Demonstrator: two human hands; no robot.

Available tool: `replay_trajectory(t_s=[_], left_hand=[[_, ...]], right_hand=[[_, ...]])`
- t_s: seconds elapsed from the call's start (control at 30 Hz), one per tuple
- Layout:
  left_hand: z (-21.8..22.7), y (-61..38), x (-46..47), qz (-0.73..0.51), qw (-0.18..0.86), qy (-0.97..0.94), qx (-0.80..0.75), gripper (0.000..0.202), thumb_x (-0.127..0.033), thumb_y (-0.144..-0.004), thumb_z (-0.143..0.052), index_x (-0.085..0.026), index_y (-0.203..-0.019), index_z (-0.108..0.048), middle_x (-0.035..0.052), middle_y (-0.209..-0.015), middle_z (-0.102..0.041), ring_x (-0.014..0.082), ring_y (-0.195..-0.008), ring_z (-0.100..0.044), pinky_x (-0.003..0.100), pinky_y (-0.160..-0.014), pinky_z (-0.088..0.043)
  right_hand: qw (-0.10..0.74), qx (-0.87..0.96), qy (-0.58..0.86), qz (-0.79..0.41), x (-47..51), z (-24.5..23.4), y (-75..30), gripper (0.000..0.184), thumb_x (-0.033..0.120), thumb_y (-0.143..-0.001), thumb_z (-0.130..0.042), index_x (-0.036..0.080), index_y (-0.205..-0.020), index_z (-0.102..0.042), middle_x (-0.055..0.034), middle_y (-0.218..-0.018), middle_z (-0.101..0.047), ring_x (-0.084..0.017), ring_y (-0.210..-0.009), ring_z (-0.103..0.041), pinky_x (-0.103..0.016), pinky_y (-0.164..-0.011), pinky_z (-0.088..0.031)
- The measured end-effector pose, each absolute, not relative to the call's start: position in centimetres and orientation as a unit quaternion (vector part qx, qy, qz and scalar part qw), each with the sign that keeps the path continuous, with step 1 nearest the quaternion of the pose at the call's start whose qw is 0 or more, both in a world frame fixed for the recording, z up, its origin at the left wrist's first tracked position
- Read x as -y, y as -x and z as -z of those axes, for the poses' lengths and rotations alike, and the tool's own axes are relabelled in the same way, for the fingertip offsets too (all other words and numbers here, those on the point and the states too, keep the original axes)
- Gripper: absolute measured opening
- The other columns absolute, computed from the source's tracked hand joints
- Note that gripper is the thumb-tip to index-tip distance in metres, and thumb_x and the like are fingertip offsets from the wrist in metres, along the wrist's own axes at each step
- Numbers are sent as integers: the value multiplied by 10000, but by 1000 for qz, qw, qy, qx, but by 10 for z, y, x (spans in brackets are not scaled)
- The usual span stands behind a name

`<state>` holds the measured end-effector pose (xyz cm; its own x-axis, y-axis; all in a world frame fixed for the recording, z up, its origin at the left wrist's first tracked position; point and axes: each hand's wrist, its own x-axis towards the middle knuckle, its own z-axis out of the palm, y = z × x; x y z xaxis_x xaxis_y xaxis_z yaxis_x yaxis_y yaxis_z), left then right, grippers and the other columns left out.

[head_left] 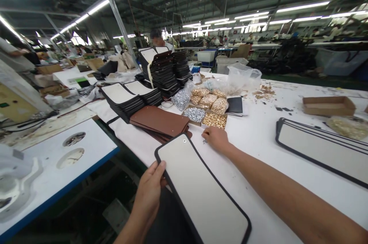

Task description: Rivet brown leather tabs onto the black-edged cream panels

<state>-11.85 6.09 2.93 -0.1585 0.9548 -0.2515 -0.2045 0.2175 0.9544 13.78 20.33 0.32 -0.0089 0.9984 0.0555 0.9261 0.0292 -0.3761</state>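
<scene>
My left hand [151, 190] grips the near left edge of a long white panel with a black border [201, 190], which lies on the white table [258, 140] and has a small metal stud near its far end. My right hand [215, 137] reaches past the panel's far end, fingers curled on small metal pieces on the table, just in front of a box of gold rivets [214, 120]. What those fingers hold is too small to make out.
Brown leather pieces [159, 121] are stacked left of the panel. Behind stand piles of black-edged panels [126, 98], bags of silver and gold hardware [208, 100], a cardboard tray [327, 105] and more white panels [322, 148] at right. A person works far behind.
</scene>
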Motion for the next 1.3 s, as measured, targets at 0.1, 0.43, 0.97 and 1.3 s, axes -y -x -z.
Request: replay_trajectory(t_s=[0.1, 0.43, 0.97, 1.3], left_hand=[[-40, 126, -69, -512, 535, -369, -561, 371, -387, -861, -714, -157, -1152, -697, 47, -853, -771, 159, -623, -671, 226, -556, -507], [-71, 92, -80, -281, 367, -721, -516, 313, -427, -996, -490, -194, -871, -658, -18, -747, -621, 168, -670, -562, 251, -602, -431], [-37, 54, -40, -361, 136, -822, -420, 175, -167, -963, -589, -227, -1070, -713, 8, -971, -762, 155, -854, -722, 249, -774, -564], [-12, 53, -14, -455, 44, -815, -357, 414, 14, -862, -653, -202, -1214, -671, 100, -1219, -742, 219, -1111, -724, 360, -974, -608]], right_hand=[[184, 705, 674, -124, -202, -6, -142, 263, 397, -999, -623, 162, -1105, -673, -62, -1111, -698, -198, -988, -679, -418, -897, -572], [239, 746, 602, -155, -115, -6, -203, 200, 301, -986, -528, 239, -940, -712, -17, -947, -744, -196, -890, -678, -310, -811, -493], [317, 672, 648, -166, -67, -14, -230, 177, 318, -971, -565, 232, -932, -715, -15, -890, -737, -179, -793, -679, -301, -743, -504], [500, 731, 453, -99, 29, -54, -167, 97, 179, -959, -642, 248, -1007, -689, -22, -1049, -795, -172, -953, -761, -288, -868, -622]])
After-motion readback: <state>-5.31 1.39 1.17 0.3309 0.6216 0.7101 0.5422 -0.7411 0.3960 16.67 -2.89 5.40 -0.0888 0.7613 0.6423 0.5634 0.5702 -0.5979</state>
